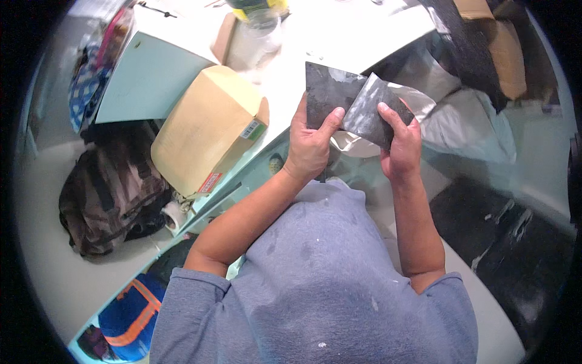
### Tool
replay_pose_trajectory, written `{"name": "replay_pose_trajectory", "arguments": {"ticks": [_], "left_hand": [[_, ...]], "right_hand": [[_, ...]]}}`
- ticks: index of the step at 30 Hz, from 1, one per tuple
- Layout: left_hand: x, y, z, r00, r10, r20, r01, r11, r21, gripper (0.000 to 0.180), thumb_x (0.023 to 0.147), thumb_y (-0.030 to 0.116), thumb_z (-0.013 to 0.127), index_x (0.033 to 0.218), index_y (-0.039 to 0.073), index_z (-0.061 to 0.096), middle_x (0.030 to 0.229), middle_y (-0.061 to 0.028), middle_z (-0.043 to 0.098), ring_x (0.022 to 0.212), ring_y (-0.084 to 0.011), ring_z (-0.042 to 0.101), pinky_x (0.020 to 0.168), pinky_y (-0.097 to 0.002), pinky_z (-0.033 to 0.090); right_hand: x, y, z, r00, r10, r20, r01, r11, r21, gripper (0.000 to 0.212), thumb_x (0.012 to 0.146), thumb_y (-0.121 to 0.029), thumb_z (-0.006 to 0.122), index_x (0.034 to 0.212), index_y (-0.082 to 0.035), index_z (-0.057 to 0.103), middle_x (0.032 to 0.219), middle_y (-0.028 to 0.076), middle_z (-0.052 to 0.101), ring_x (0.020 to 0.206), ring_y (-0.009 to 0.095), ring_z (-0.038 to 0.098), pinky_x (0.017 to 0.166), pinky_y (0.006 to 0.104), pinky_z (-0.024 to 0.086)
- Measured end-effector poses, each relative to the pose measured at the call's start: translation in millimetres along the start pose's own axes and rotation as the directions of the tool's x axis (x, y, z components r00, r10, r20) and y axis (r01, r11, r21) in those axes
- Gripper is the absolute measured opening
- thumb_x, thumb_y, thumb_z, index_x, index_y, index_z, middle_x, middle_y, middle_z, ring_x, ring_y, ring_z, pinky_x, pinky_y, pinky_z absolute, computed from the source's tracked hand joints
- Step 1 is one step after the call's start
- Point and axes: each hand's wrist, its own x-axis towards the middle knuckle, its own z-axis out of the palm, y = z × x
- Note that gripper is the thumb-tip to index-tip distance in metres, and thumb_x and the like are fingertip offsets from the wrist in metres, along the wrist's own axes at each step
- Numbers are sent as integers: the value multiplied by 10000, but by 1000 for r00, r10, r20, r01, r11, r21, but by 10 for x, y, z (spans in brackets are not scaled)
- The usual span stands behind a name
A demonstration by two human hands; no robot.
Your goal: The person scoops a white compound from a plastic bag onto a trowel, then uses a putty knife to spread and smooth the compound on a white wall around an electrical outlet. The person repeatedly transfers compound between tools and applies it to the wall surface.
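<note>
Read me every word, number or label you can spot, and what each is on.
Barcode label on the tan package: too small to read.
Red label at its lower end: small lettering, wording not copied out.
Yellow container at the top edge: cut off, nothing readable.
Dark flat pieces being held: no lettering visible.

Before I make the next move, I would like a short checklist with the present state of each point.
1. Left-hand grip holding the left dark panel: ok, thumb on its face.
2. Right-hand grip holding the right dark panel: ok, thumb on top.
3. Panels' faces evenly dark: not ok, pale patches show on both.
4. Panels separate, not joined: cannot tell.
5. Undersides undamaged: cannot tell, hidden.
6. Tan package clear of both hands: ok.
</note>
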Motion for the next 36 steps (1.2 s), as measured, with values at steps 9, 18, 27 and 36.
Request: {"name": "replay_pose_trajectory", "arguments": {"ticks": [9, 18, 27, 36], "left_hand": [[-78, -185, 378, 963, -12, 269, -52, 972, 231, 507, 983, 3, 655, 1454, 29, 469, 1267, -99, 644, 1155, -167, 624, 1006, -319, 512], [-94, -130, 326, 921, -115, 373, 9, 962, 273, 528, 969, 10, 683, 1456, 14, 479, 1261, -82, 654, 1143, -154, 629, 1008, -316, 512], [-21, -55, 91, 824, -360, 439, 153, 886, 438, 512, 966, 62, 707, 1430, -19, 507, 1242, -93, 678, 1102, -143, 640, 972, -302, 532], [-61, -92, 121, 892, -286, 350, 88, 869, 487, 440, 943, 71, 748, 1337, -32, 581, 1127, -96, 723, 1017, -151, 676, 896, -307, 560]], "right_hand": [[-330, -318, -409, 979, -128, -160, 125, 992, -24, 332, 887, -24, 736, 1203, 37, 654, 1047, 97, 731, 906, 171, 720, 842, 315, 607], [-476, -154, -444, 947, -196, -254, 179, 980, -87, 333, 872, -6, 753, 1190, 39, 663, 1043, 101, 736, 876, 170, 720, 839, 304, 603], [-501, -147, -449, 980, -128, -153, 87, 964, -252, 318, 888, -29, 745, 1192, 31, 673, 1042, 82, 735, 888, 147, 717, 816, 294, 592], [-556, -108, -426, 972, -159, -172, 112, 960, -255, 269, 900, -49, 738, 1155, 19, 685, 1027, 80, 732, 886, 155, 711, 823, 302, 584]]}}
